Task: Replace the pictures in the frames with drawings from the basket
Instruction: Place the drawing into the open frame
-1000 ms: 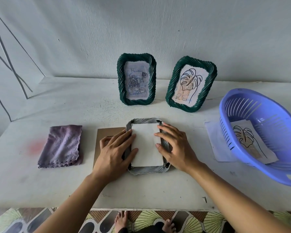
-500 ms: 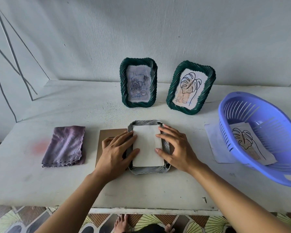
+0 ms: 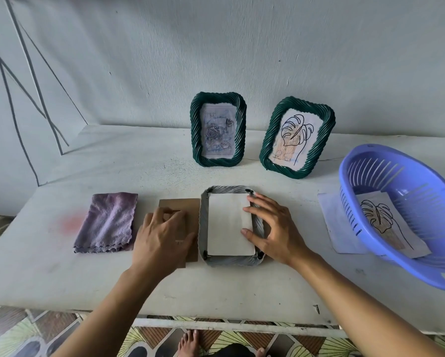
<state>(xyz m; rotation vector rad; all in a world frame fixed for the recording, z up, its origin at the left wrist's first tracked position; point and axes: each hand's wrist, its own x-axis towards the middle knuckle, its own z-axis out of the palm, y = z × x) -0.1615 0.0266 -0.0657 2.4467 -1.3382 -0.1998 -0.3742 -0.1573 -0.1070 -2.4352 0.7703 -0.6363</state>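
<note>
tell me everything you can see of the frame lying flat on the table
The frame lies flat on the table, seemingly face down, with a board at its left. Its oblong rim with rounded corners looks like grey twisted ropework. A white sheet fills the back opening, with dark clips at corners. The right hand rests on its right edge, fingers on the sheet. The left hand touches only the board.

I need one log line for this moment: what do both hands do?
left hand rests on backing board | right hand presses paper in face-down frame | basket holds leaf drawing
</note>
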